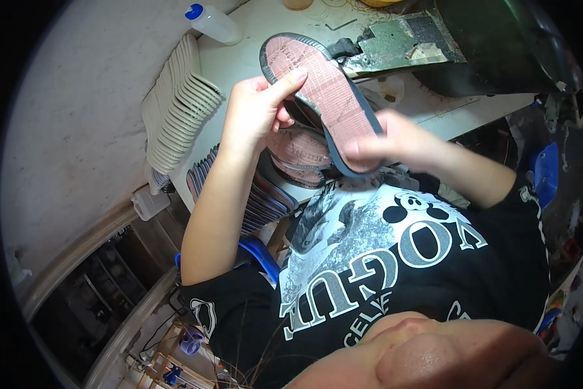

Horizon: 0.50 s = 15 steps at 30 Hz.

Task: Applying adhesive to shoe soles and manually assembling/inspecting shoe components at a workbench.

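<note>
Both my hands hold a shoe sole point(327, 87) up over the table, its reddish-brown face toward me and a dark rim around it. My left hand point(256, 107) grips its side near the wider end, thumb lying on the face. At the narrower, nearer end is my right hand point(395, 142), thumb on the face and fingers behind the edge, a little blurred. Just below, more reddish-brown soles point(298, 150) lie on the table, partly covered by the held one. A tight row of dark soles point(256, 201) stands beside my left forearm.
A stack of cream-coloured soles point(182, 107) leans along the table's left edge by the wall. Behind it stands a white bottle with a blue cap point(215, 24). A green machine point(408, 44) occupies the far right of the white table point(265, 19), with a hex key point(341, 24) nearby.
</note>
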Each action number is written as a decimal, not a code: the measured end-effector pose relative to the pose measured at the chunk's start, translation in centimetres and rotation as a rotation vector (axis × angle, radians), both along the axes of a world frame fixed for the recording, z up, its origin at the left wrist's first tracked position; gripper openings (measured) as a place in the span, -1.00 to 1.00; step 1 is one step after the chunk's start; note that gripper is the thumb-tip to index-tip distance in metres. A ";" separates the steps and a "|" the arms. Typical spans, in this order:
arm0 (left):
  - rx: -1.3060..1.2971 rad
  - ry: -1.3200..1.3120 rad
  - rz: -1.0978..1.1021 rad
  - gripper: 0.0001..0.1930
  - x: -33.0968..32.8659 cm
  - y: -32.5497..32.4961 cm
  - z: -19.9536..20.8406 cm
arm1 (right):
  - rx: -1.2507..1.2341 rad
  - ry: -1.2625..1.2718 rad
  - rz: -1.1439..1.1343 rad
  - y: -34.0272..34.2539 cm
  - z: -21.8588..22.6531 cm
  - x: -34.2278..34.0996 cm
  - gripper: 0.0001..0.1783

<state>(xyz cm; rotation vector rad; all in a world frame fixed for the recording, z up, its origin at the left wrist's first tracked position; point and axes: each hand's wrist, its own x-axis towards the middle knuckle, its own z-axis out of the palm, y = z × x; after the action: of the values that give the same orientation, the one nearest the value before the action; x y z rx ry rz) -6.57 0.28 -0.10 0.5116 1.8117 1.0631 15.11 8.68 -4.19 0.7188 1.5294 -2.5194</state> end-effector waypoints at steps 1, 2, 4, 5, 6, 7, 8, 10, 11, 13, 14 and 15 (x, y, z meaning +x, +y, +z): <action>0.008 -0.010 0.008 -0.60 0.0 0.1 0.1 | -0.119 -0.058 0.057 -0.4 0.9 0.8 -0.68; 0.017 -0.020 0.018 -0.59 -0.1 0.3 0.1 | -0.239 -0.114 0.115 -0.6 1.7 1.2 -0.69; 0.014 -0.034 0.018 -0.58 -0.6 0.5 0.0 | -0.278 -0.122 0.058 -1.2 2.1 1.4 -0.68; 0.016 -0.040 0.026 -0.57 -0.9 0.7 0.0 | -0.287 -0.100 0.008 -1.5 2.3 1.3 -0.68; 0.010 -0.040 0.015 -0.57 -1.1 1.0 0.1 | -0.301 -0.070 -0.047 -1.8 2.3 1.4 -0.67; -0.007 -0.032 -0.001 -0.57 -1.4 1.6 0.2 | -0.333 -0.057 -0.130 -2.1 2.5 1.4 -0.68; -0.023 -0.025 -0.019 -0.56 -1.7 2.2 0.2 | -0.337 -0.055 -0.143 -2.1 2.6 1.3 -0.68; -0.059 0.054 -0.115 -0.51 -3.2 3.0 0.4 | -0.340 0.010 -0.252 -2.0 2.7 0.5 -0.69; -0.135 0.084 -0.193 -0.49 -4.3 3.5 1.1 | -0.351 0.031 -0.280 -2.1 2.7 0.0 -0.69; -0.208 0.106 -0.283 -0.46 -5.3 4.4 1.0 | -0.350 0.051 -0.332 -2.2 2.6 -0.8 -0.68; -0.178 0.338 -0.292 -0.44 -5.4 5.0 0.8 | -0.350 0.077 -0.378 -2.1 2.5 -1.0 -0.68; -0.149 0.574 -0.290 -0.41 -5.6 5.3 0.7 | -0.344 0.066 -0.384 -2.0 2.7 -1.3 -0.66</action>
<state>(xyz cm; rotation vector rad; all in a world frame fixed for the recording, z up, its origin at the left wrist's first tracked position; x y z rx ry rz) -12.20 5.56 0.62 1.0304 2.1993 0.6080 13.83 6.64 -1.50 0.9550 1.0022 -3.0013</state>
